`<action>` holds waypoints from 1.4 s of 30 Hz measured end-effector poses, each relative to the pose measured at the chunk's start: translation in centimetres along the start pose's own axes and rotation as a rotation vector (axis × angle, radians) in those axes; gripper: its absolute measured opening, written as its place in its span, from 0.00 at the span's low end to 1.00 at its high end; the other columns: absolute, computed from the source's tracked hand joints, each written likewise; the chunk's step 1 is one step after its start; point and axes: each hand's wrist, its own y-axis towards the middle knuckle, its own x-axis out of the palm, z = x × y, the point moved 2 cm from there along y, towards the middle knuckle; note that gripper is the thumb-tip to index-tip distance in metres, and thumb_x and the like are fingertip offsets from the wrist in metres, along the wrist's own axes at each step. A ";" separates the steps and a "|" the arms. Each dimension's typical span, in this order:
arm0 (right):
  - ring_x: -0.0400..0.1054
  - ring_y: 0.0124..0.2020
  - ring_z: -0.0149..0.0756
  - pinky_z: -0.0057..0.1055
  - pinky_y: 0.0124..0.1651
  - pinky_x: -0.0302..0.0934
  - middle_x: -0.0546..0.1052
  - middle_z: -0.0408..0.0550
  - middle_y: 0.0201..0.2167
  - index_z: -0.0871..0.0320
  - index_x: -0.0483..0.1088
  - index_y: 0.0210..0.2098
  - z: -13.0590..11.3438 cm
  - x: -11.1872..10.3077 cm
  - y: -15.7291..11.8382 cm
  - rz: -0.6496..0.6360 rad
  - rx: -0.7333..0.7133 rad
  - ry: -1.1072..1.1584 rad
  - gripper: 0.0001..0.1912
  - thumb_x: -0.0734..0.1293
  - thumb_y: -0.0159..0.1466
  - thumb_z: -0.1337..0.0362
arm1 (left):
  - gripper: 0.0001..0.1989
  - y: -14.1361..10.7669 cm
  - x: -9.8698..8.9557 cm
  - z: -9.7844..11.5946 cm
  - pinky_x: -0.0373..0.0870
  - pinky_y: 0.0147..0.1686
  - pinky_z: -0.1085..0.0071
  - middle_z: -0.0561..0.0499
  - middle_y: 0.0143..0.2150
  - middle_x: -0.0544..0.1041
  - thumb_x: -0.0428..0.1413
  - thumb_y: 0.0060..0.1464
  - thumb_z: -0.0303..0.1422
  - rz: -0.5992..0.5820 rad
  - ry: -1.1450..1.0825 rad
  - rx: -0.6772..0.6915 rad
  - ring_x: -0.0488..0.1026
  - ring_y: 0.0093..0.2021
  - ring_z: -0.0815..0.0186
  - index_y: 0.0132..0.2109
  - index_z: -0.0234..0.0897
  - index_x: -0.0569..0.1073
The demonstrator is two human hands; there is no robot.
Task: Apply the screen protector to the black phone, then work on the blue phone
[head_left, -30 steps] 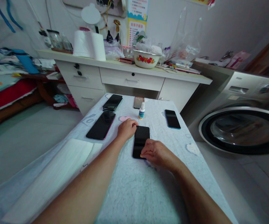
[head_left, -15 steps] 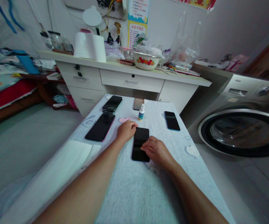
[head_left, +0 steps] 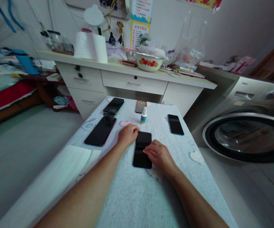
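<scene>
A black smartphone (head_left: 141, 158) lies screen up on the cloth-covered table, long side pointing away from me. My left hand (head_left: 127, 135) is closed at its top left corner, with the fingertips gripping the edge there. Over the middle of the screen, my right hand (head_left: 158, 155) is pinched with its fingertips on or just above the glass. A tiny yellowish tip shows at the pinch, too small to name. Just beyond the phone stands a small white spray bottle (head_left: 143, 116) with a blue and yellow label.
Left of my hands lie a large dark phone (head_left: 101, 130) with a pink edge and a stack of phones (head_left: 113, 106). Another phone (head_left: 175, 124) is at right, and a gold one (head_left: 141, 106) at the far edge. A washing machine (head_left: 234, 104) stands to the right, a white desk (head_left: 134, 79) behind.
The view has shifted slightly. Both hands keep nearly the same places on the phone, and nothing has been taken up or let go.
</scene>
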 end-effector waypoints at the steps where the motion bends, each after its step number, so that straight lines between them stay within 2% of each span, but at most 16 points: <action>1: 0.67 0.32 0.31 0.26 0.34 0.60 0.71 0.45 0.30 0.57 0.76 0.34 0.0 0.0 0.0 0.001 0.004 -0.003 0.06 0.67 0.61 0.70 | 0.12 0.0 0.0 0.0 0.65 0.39 0.73 0.52 0.40 0.75 0.49 0.52 0.27 0.002 0.000 0.000 0.72 0.41 0.67 0.37 0.42 0.77; 42: 0.66 0.32 0.30 0.27 0.34 0.59 0.70 0.44 0.29 0.56 0.76 0.32 0.1 -0.1 0.3 -0.001 0.035 -0.005 0.05 0.67 0.61 0.68 | 0.12 -0.2 0.1 -0.1 0.66 0.42 0.72 0.52 0.40 0.76 0.50 0.52 0.27 0.002 -0.016 0.005 0.73 0.41 0.66 0.37 0.41 0.77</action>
